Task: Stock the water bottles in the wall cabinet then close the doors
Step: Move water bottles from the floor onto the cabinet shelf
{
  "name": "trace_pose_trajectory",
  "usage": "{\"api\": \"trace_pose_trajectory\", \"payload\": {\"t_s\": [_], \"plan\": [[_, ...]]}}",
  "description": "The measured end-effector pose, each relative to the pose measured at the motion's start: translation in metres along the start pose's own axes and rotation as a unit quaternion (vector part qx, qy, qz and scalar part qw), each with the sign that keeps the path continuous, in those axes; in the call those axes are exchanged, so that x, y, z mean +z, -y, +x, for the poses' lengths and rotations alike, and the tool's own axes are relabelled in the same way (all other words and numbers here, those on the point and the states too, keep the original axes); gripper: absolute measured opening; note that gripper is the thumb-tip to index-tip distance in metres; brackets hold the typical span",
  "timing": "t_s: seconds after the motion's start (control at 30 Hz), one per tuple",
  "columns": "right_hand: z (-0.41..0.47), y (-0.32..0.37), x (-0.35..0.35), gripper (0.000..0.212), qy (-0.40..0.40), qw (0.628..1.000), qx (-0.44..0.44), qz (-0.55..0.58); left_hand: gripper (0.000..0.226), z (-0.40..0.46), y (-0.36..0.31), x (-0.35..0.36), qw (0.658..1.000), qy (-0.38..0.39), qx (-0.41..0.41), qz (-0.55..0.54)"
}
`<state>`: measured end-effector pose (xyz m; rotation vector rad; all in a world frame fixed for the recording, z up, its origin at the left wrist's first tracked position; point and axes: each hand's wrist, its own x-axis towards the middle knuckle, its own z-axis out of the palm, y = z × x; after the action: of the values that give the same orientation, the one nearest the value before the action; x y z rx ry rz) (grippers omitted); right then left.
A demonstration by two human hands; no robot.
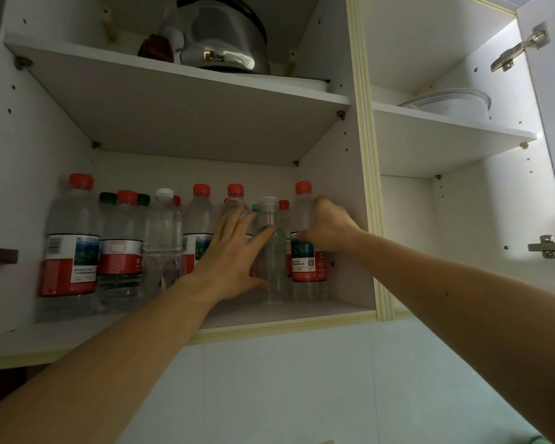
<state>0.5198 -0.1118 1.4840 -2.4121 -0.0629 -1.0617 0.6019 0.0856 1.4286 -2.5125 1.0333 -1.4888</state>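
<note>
The fingers of the right hand (329, 227) are curled around the red-labelled bottle (308, 248) at the right end of the row, thumb on the label front and the other fingers wrapped round its far side near the shoulder. The fingers of the left hand (234, 254) are spread open and flat, holding nothing; the fingertips rest against the clear bottle (271, 251), which has no label and a pale cap, and the thumb reaches toward its base. This clear bottle stands upright just to the left of the right-hand fingers, touching or nearly touching the gripped bottle. Behind the left fingers stand further red-capped bottles, partly hidden. Farther to the left of those fingers the row continues with a white-capped bottle (162, 238), then two more red-labelled bottles, the outermost being the large bottle (71, 248) at the left end; green caps show behind them. All bottles stand upright on the lower shelf (269, 310) of the left compartment of the wall cabinet (365, 174). On the upper shelf (180, 104) sits a metal kettle (224, 36). To the right of the right-hand fingers, past the divider, the other compartment holds a white dish (452, 102) on its shelf. The door hinges (519, 48) show both doors open.
</note>
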Motion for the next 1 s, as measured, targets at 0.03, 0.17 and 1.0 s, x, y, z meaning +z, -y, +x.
{"api": "trace_pose_trajectory", "payload": {"t_s": [0.03,0.17,1.0], "plan": [[0.0,0.0,-0.001,0.046,0.0,1.0,0.003,0.005,0.117,0.0,-0.001,0.001,1.0,-0.003,0.001,0.01],[-0.009,0.0,-0.002,0.077,0.067,0.993,-0.002,-0.102,0.116,0.0,-0.003,0.003,0.999,-0.013,-0.003,0.033],[-0.02,-0.027,0.028,0.129,0.036,0.868,-0.2,-0.453,0.122,-0.002,0.003,0.001,0.987,0.035,0.043,0.15]]}}
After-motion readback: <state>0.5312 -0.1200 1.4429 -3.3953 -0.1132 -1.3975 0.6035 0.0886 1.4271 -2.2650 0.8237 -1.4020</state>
